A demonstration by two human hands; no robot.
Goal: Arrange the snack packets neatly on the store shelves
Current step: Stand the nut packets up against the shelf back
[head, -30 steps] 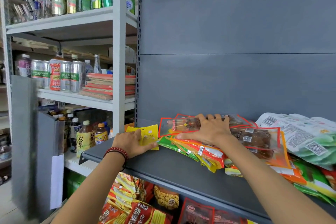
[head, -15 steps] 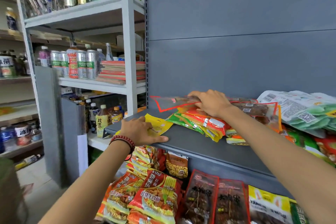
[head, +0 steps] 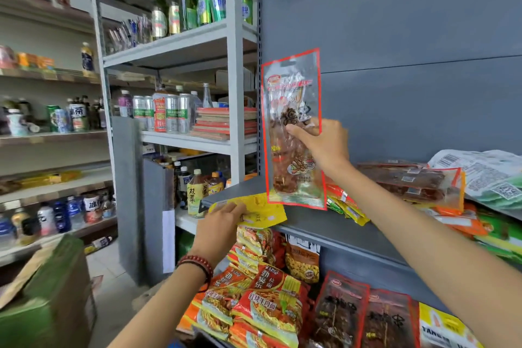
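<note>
The right hand [head: 324,144] now pinches a red-edged packet [head: 292,110] upright, lifted off the pile [head: 409,178] below its fingers; the left hand [head: 217,230] grips a yellow packet [head: 265,212].

Head view, forward-down, seemingly near shelf [head: 316,220]

Upright packet [head: 293,133] above shelf [head: 324,230], left of packet pile [head: 409,181].

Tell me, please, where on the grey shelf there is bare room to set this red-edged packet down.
The grey shelf is bare between the yellow packet held by the left hand and the heap of packets to the right, and along the front edge before that heap. The heap is crowded, as is the shelf below with noodle packets.
</note>
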